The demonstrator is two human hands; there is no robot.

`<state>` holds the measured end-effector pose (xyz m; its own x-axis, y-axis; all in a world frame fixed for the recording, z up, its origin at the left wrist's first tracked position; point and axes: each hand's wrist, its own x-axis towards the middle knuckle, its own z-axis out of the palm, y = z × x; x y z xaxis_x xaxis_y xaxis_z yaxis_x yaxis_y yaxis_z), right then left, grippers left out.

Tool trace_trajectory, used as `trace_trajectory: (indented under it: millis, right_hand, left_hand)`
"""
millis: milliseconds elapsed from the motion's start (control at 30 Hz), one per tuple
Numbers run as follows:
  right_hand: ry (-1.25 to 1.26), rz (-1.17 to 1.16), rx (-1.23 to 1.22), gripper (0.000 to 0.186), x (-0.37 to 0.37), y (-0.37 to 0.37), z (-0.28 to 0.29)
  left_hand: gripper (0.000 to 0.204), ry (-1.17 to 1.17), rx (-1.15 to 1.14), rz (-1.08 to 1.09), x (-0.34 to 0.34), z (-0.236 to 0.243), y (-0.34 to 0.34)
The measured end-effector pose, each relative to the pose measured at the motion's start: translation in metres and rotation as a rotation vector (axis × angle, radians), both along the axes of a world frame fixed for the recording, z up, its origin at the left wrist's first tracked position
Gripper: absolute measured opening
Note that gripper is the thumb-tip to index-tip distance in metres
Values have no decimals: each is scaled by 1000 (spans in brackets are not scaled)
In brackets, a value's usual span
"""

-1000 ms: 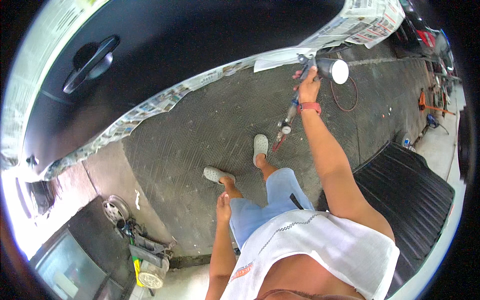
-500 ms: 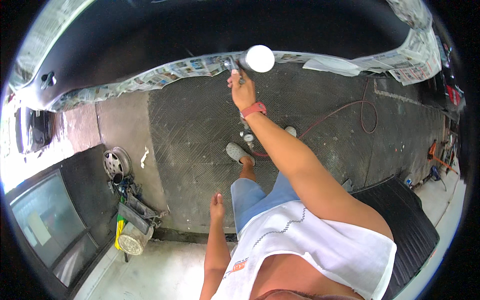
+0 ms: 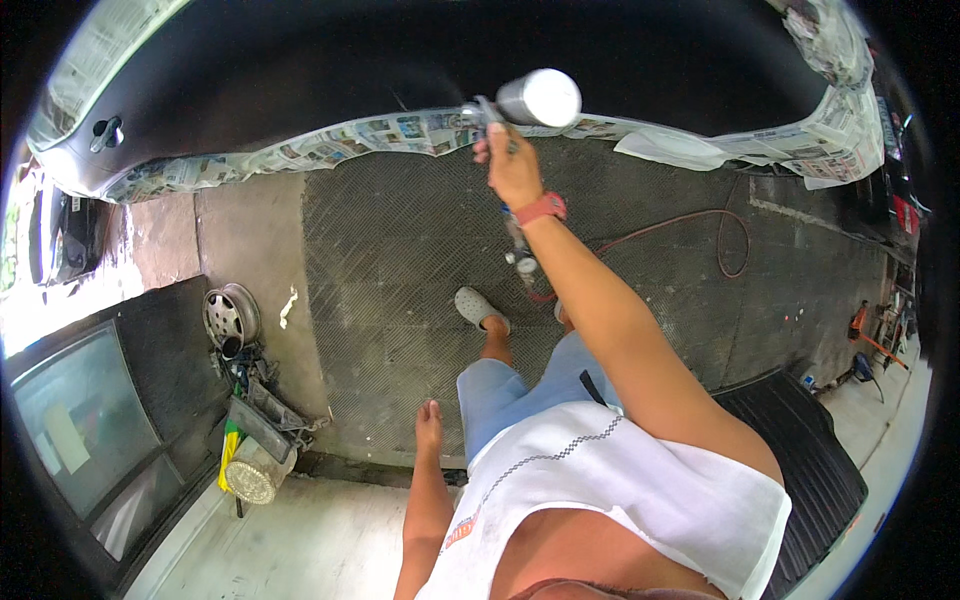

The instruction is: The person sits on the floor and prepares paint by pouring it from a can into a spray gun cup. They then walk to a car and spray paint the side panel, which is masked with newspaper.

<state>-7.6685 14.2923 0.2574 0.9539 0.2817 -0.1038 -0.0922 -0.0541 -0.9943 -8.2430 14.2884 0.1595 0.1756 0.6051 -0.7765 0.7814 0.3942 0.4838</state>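
Note:
My right hand [image 3: 516,172], with a red watch at its wrist, is wrapped round the handle of a spray gun [image 3: 484,112]. The gun's cup has a round white top [image 3: 552,97] and tilts to the right. Its nozzle points at a black car body panel [image 3: 330,75], a little apart from it. Masking newspaper [image 3: 345,137] runs along the panel's lower edge. Below my right wrist hangs a gauge fitting [image 3: 522,262] with a red air hose [image 3: 680,218]. My left hand [image 3: 428,425] hangs beside my thigh, fingers loosely bent, holding nothing I can see.
A dark ribbed mat [image 3: 400,240] covers the floor under my feet. To the left stand a wheel rim [image 3: 231,314], a whitish bucket [image 3: 255,475] and a dark framed window panel [image 3: 85,420]. A black ribbed sheet [image 3: 790,450] lies right behind me. The hose loops across the floor at right.
My right hand has carried the spray gun to the right along the panel. The gauge and hose have swung along with it. My left hand still hangs low, and the view has shifted slightly.

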Motion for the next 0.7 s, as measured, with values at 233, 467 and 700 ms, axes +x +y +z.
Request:
trace_trajectory:
  millis: [233,467,700]
  right_hand:
    - [48,-269,-153,47,37,-213,28]
    - [51,-414,-265,53,79,-392,53]
    - [15,-668,-231,59,136,-509,61]
  left_hand:
    - [53,-70,-73,-179,107,5,-24]
    - [51,-143,-57,-321,205,27,-81]
    - [52,-184,-31,-418,222,12,-109]
